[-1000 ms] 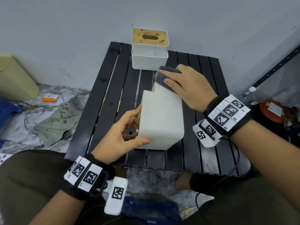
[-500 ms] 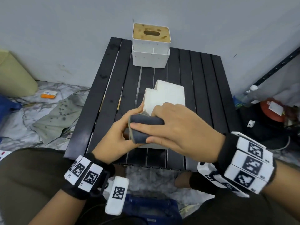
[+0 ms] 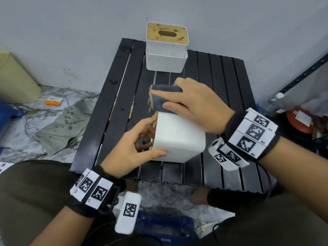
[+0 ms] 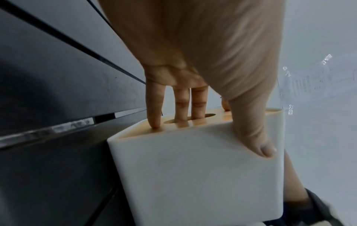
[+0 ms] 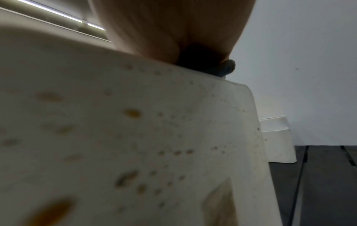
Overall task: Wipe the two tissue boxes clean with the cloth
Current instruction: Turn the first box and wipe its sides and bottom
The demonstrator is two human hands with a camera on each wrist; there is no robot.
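Observation:
A white tissue box (image 3: 179,139) lies on its side on the black slatted table (image 3: 227,96). My left hand (image 3: 152,137) grips its left end, thumb on the near face. In the left wrist view my fingers (image 4: 154,116) reach onto the wooden lid and into its slot, on the same box (image 4: 193,175). My right hand (image 3: 179,102) holds a dark grey cloth (image 3: 165,98) pressed on the far end of the box's top face. The right wrist view shows the cloth (image 5: 222,68) above a brown-spotted side (image 5: 154,137). The second tissue box (image 3: 166,50) stands upright at the back.
A wall runs right behind the table. On the floor at left are a beige bin (image 3: 14,80), an orange packet (image 3: 53,102) and a grey rag (image 3: 62,125). A metal rack (image 3: 301,71), a bottle (image 3: 276,100) and a red item (image 3: 300,121) crowd the right.
My right hand swept the cloth from the box's far end to its near end, then back to the far end. The left hand kept its hold.

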